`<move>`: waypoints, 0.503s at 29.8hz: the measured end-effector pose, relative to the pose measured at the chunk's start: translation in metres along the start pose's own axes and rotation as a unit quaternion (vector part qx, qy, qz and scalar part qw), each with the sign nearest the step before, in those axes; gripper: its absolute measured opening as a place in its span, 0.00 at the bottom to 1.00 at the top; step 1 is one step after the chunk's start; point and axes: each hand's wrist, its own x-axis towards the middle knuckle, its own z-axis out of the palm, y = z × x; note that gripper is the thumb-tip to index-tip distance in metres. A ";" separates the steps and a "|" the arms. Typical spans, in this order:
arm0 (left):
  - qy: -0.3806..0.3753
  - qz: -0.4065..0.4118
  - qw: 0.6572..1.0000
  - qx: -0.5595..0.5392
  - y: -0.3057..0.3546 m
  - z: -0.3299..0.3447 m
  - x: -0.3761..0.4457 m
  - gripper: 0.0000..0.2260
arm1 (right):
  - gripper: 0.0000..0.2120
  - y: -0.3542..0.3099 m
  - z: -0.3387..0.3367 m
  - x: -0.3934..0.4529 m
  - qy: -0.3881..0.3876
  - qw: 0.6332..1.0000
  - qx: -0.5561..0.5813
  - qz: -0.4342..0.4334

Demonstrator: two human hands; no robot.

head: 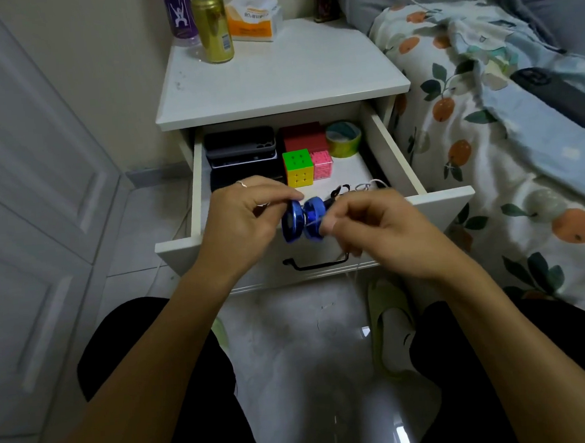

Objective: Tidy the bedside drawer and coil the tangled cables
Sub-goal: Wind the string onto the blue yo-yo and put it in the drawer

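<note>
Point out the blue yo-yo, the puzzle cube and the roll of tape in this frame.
Blue yo-yo [304,220], head view, on the narrow waist between its two halves.
Puzzle cube [297,167], head view, on the seam between its green top and yellow front.
Roll of tape [343,140], head view, on its outer side wall.

Dim, flat indoor light, soft and slightly greenish. The nightstand top [275,82] is the brightest surface, and shadow pools just beneath its front lip, over the back of the open drawer [397,160]. Below the nightstand, glossy floor tiles [396,424] throw pale glare patches. Wide-angle bending curves the door panels [37,209] left of it; edges smear softly.
</note>
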 end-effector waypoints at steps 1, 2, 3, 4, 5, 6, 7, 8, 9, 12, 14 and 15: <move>-0.021 0.021 1.000 0.000 0.000 -0.001 -0.001 0.11 | 0.07 -0.001 -0.003 0.004 0.041 0.999 0.025 -0.006; -0.036 0.032 0.999 -0.008 0.001 0.000 -0.002 0.12 | 0.07 0.001 -0.006 0.008 0.078 0.996 0.041 0.000; -0.041 0.031 0.998 -0.023 0.002 0.001 -0.002 0.12 | 0.08 0.003 -0.009 0.011 0.104 0.993 0.048 0.018; -0.036 0.020 0.998 -0.043 0.003 0.002 -0.003 0.12 | 0.09 0.007 -0.010 0.015 0.116 0.991 0.045 0.045; -0.024 0.000 0.997 -0.069 0.005 0.003 -0.002 0.12 | 0.09 0.011 -0.009 0.017 0.111 0.990 0.037 0.078; -0.006 -0.024 0.995 -0.099 0.006 0.004 -0.002 0.12 | 0.10 0.015 -0.007 0.019 0.091 0.990 0.019 0.104; 0.016 -0.047 0.990 -0.132 0.006 0.005 0.000 0.12 | 0.10 0.019 -0.005 0.020 0.059 0.992 -0.003 0.116; 0.041 -0.069 0.984 -0.156 0.005 0.005 0.005 0.11 | 0.09 0.020 -0.003 0.020 0.022 0.993 -0.024 0.117; 0.059 -0.088 0.981 -0.165 0.003 0.006 0.009 0.11 | 0.09 0.020 0.000 0.019 -0.019 0.993 -0.041 0.110; 0.074 -0.109 0.984 -0.117 -0.008 0.002 0.027 0.11 | 0.09 0.007 -0.001 0.028 -0.076 0.994 -0.055 0.049; 0.050 -0.098 0.990 -0.083 -0.011 0.003 0.030 0.10 | 0.10 -0.004 -0.008 0.032 -0.028 0.999 -0.023 0.027; 0.045 -0.078 0.994 -0.064 -0.014 0.000 0.038 0.10 | 0.10 -0.010 -0.015 0.044 0.010 1.000 -0.002 0.006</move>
